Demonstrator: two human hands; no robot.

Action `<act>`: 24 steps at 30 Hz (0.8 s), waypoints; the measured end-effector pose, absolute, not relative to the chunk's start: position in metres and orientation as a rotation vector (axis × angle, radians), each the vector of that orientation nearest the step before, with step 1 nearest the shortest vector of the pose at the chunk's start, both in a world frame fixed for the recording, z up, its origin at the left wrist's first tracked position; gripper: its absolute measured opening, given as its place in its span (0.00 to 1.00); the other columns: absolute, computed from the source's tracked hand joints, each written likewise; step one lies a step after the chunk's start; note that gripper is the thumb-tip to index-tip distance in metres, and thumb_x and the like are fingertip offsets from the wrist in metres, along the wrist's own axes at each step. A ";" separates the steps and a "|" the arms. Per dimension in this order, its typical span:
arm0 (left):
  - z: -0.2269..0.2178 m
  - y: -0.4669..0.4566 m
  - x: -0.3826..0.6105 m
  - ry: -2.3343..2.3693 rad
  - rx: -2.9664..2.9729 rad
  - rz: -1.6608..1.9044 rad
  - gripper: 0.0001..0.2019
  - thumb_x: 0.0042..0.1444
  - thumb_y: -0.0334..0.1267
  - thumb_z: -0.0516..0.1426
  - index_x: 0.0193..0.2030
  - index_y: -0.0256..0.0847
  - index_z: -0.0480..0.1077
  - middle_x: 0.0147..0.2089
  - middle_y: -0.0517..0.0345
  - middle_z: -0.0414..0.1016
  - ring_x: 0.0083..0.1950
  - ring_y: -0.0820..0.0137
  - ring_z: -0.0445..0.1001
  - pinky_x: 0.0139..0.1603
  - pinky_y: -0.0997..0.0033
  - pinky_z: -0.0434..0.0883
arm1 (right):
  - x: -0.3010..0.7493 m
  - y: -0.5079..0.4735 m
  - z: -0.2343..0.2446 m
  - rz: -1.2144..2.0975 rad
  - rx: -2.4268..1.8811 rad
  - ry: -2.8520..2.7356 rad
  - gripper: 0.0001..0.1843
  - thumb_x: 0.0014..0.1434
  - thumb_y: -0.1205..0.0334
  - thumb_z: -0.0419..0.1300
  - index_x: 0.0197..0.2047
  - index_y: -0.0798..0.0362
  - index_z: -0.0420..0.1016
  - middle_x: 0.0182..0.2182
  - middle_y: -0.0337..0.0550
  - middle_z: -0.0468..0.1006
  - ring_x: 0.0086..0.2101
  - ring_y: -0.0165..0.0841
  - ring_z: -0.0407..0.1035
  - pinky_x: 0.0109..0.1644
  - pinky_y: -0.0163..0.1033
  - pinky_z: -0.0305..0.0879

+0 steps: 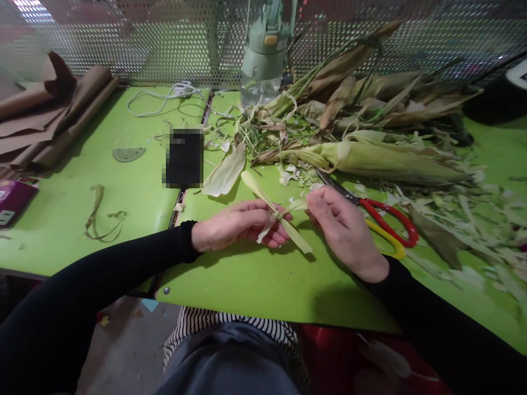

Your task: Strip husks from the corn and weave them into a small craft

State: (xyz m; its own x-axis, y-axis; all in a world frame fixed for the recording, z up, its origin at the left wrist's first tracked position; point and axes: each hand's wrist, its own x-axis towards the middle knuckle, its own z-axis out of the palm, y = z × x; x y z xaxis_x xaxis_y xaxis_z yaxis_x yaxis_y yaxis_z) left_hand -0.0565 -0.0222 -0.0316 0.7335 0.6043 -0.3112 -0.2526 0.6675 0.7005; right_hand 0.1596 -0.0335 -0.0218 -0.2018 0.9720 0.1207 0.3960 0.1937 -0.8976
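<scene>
My left hand [241, 225] pinches a bundle of pale corn husk strips [263, 195] just above the green table [255, 280]; one long strip sticks up to the left and another points down to the right. My right hand [341, 225] is closed on a thin strip of the same husk at the crossing point, fingers curled. Both hands nearly touch at the middle of the bundle. Red and yellow handled scissors [387, 225] lie right behind my right hand.
Unpeeled corn ears [382, 162] and a heap of dry husks [370, 93] fill the back right. Husk scraps [473, 230] litter the right side. A green bottle [263, 60], a white cable [164, 99], a dark blurred rectangle [184, 156] and brown paper rolls [53, 115] lie behind and left.
</scene>
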 end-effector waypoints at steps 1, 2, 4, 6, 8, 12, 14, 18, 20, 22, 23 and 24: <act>-0.030 -0.023 -0.056 0.575 0.679 0.527 0.10 0.58 0.29 0.59 0.47 0.30 0.71 0.35 0.49 0.81 0.36 0.70 0.81 0.45 0.68 0.76 | 0.159 -0.035 -0.020 0.944 -1.298 -1.729 0.22 0.66 0.41 0.55 0.30 0.49 0.62 0.23 0.33 0.59 0.22 0.27 0.51 0.23 0.37 0.49; -0.029 -0.024 -0.055 0.587 0.679 0.544 0.10 0.58 0.29 0.60 0.46 0.30 0.71 0.34 0.49 0.81 0.36 0.71 0.81 0.45 0.69 0.76 | 0.158 -0.037 -0.019 0.915 -1.299 -1.710 0.21 0.66 0.41 0.56 0.32 0.48 0.62 0.23 0.33 0.59 0.21 0.28 0.51 0.23 0.37 0.48; -0.029 -0.025 -0.054 0.603 0.690 0.586 0.09 0.59 0.29 0.61 0.45 0.31 0.71 0.35 0.50 0.81 0.36 0.72 0.81 0.44 0.71 0.76 | 0.158 -0.039 -0.016 0.865 -1.311 -1.671 0.19 0.66 0.42 0.56 0.34 0.47 0.61 0.23 0.33 0.59 0.21 0.28 0.51 0.22 0.37 0.48; -0.030 -0.025 -0.053 0.605 0.705 0.627 0.10 0.59 0.30 0.62 0.46 0.32 0.70 0.36 0.50 0.82 0.36 0.72 0.80 0.43 0.71 0.75 | 0.157 -0.041 -0.014 0.829 -1.316 -1.712 0.18 0.67 0.44 0.55 0.34 0.47 0.61 0.23 0.33 0.60 0.20 0.28 0.51 0.21 0.37 0.48; -0.032 -0.025 -0.053 0.590 0.720 0.648 0.11 0.59 0.30 0.63 0.48 0.34 0.69 0.38 0.50 0.82 0.38 0.72 0.81 0.44 0.71 0.75 | 0.156 -0.042 -0.014 0.804 -1.306 -1.858 0.17 0.68 0.44 0.55 0.35 0.48 0.63 0.23 0.34 0.63 0.20 0.27 0.53 0.21 0.37 0.49; -0.034 -0.025 -0.054 0.579 0.787 0.659 0.12 0.59 0.32 0.63 0.49 0.34 0.69 0.36 0.52 0.81 0.37 0.72 0.80 0.44 0.71 0.74 | 0.152 -0.041 -0.015 0.713 -1.232 -2.164 0.18 0.69 0.47 0.55 0.33 0.51 0.71 0.27 0.40 0.73 0.26 0.30 0.64 0.29 0.37 0.57; -0.032 -0.025 -0.054 0.597 0.831 0.657 0.11 0.59 0.34 0.63 0.46 0.35 0.69 0.34 0.53 0.81 0.34 0.73 0.79 0.41 0.72 0.73 | 0.152 -0.041 -0.016 0.715 -1.185 -2.224 0.19 0.70 0.51 0.52 0.31 0.51 0.71 0.26 0.40 0.73 0.28 0.31 0.65 0.33 0.38 0.59; -0.024 -0.028 -0.055 0.632 0.922 0.563 0.08 0.60 0.36 0.62 0.40 0.35 0.68 0.30 0.55 0.80 0.29 0.75 0.76 0.35 0.72 0.72 | 0.153 -0.043 -0.014 0.854 -1.101 -2.233 0.19 0.70 0.59 0.52 0.27 0.51 0.67 0.22 0.36 0.67 0.24 0.28 0.60 0.29 0.37 0.56; -0.020 -0.028 -0.056 0.628 0.991 0.510 0.08 0.61 0.36 0.61 0.39 0.35 0.68 0.28 0.56 0.79 0.28 0.75 0.76 0.34 0.73 0.72 | 0.153 -0.043 -0.013 0.940 -1.047 -2.232 0.19 0.69 0.60 0.53 0.25 0.51 0.64 0.20 0.34 0.63 0.22 0.27 0.57 0.28 0.36 0.53; -0.017 -0.026 -0.058 0.622 1.049 0.503 0.08 0.61 0.36 0.62 0.39 0.35 0.68 0.27 0.57 0.78 0.26 0.75 0.75 0.32 0.74 0.71 | 0.155 -0.041 -0.013 0.992 -1.051 -2.196 0.20 0.68 0.60 0.54 0.23 0.51 0.60 0.19 0.32 0.58 0.21 0.26 0.53 0.26 0.35 0.51; -0.016 -0.024 -0.059 0.624 1.062 0.519 0.08 0.61 0.36 0.62 0.39 0.35 0.68 0.27 0.57 0.78 0.27 0.75 0.75 0.32 0.74 0.71 | 0.156 -0.040 -0.013 1.013 -1.071 -2.165 0.21 0.68 0.58 0.54 0.22 0.51 0.59 0.19 0.32 0.57 0.21 0.26 0.53 0.26 0.35 0.51; -0.015 -0.022 -0.060 0.629 1.061 0.543 0.07 0.60 0.35 0.62 0.40 0.35 0.68 0.29 0.57 0.79 0.28 0.75 0.76 0.34 0.73 0.72 | 0.157 -0.038 -0.014 1.034 -1.095 -2.124 0.22 0.69 0.57 0.54 0.22 0.51 0.60 0.19 0.32 0.57 0.21 0.26 0.53 0.26 0.35 0.51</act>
State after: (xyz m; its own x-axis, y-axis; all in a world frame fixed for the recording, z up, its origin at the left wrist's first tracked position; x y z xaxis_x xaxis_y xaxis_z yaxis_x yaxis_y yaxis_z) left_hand -0.0596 -0.0224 -0.0155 0.7035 0.6795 -0.2082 -0.1069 0.3908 0.9142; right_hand 0.1573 -0.0381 -0.0139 -0.5301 0.8411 0.1073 0.4343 0.3780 -0.8176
